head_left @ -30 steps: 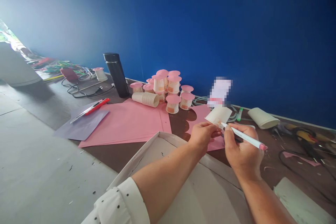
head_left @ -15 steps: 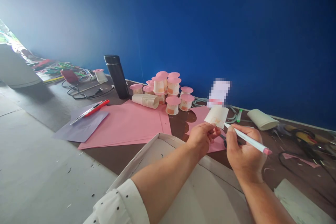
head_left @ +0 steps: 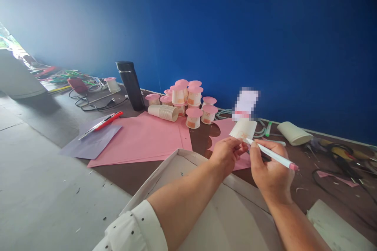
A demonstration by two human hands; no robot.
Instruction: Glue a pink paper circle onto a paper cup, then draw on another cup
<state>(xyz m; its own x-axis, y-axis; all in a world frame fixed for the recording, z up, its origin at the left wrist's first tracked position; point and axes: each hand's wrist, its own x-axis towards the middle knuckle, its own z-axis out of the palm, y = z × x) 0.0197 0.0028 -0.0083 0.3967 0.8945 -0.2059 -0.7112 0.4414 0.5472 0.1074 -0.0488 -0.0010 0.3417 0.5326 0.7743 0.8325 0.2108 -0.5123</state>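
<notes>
My left hand [head_left: 226,154] grips a white paper cup [head_left: 244,127] by its lower edge, and a small orange-brown drawing shows on the cup's side. In my right hand [head_left: 271,168] is a white marker pen [head_left: 275,155] with a pink end, held like a pencil. Its tip is at the drawing; whether it touches the paper I cannot tell. Beyond the cup stands a blurred-out pale rectangle [head_left: 246,102]. To the left, several paper cups with pink round tops [head_left: 194,117] are grouped and partly stacked, with orange doors and windows drawn on some.
A nested stack of cups [head_left: 163,112] lies on pink paper sheets [head_left: 141,137]. Farther left are a red utility knife [head_left: 103,124] on purple paper [head_left: 100,141] and a black flask [head_left: 131,86]. A white box lid [head_left: 165,176] lies under my forearms. Another cup [head_left: 294,133] and cables lie right.
My right hand has moved slightly left, bringing the marker's tip farther over the drawing on the cup. The left hand and cup have hardly moved.
</notes>
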